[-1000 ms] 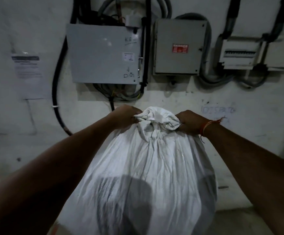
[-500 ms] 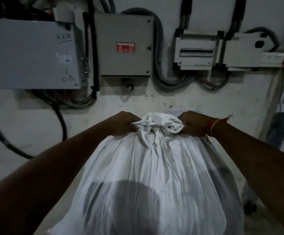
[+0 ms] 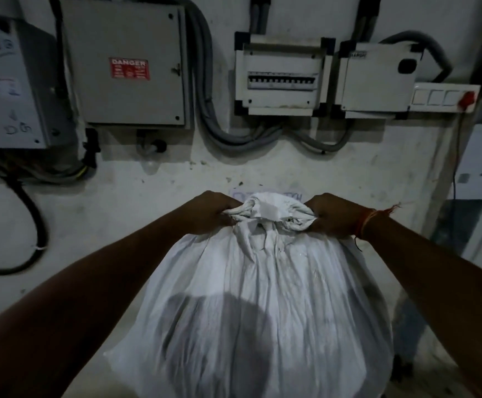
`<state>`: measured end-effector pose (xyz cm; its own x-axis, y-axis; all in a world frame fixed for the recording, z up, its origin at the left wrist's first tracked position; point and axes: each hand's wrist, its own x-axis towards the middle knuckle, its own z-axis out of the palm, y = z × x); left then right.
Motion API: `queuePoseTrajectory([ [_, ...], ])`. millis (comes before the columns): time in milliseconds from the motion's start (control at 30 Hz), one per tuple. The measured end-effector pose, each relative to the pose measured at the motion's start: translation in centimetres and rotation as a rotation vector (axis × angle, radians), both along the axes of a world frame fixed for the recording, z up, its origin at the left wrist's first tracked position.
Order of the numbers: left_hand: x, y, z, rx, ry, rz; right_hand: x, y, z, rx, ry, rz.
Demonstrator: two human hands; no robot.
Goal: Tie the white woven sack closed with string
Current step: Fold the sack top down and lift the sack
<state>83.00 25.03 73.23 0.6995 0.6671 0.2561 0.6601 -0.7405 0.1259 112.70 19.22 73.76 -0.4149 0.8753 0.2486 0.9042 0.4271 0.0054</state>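
A full white woven sack [image 3: 262, 297] stands upright in front of me, its mouth gathered into a bunched neck [image 3: 265, 214] at the top. My left hand [image 3: 211, 212] grips the left side of that bunch. My right hand [image 3: 336, 215], with a red thread on the wrist, grips the right side. Both fists are closed tight on twisted fabric, pulling apart. I cannot make out any string; it may be hidden in the folds or under my fingers.
A wall stands close behind the sack. It carries a grey box with a red danger sticker [image 3: 129, 68], a breaker panel [image 3: 281, 76], a switch plate [image 3: 443, 97] and thick cables [image 3: 208, 110]. Dim floor shows at the lower right.
The view has swung to the right along the wall, so the boxes slide left. Both hands stay clamped on the sack's neck, which sits a little flatter and wider.
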Motion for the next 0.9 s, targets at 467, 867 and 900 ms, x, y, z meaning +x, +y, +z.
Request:
queuePoseTrajectory([
  [467,9.6,1.9,-14.1,-0.131,-0.01,0.273,10.4,6.4,-15.4,-0.151,0.062,0.118],
  [867,10.2,4.3,-34.9,-0.272,-0.052,0.337,10.2,7.9,-36.9,-0.406,0.016,-0.107],
  [900,10.0,4.5,-37.2,-0.284,-0.069,0.337,10.0,8.1,-39.1,-0.421,-0.002,-0.107],
])
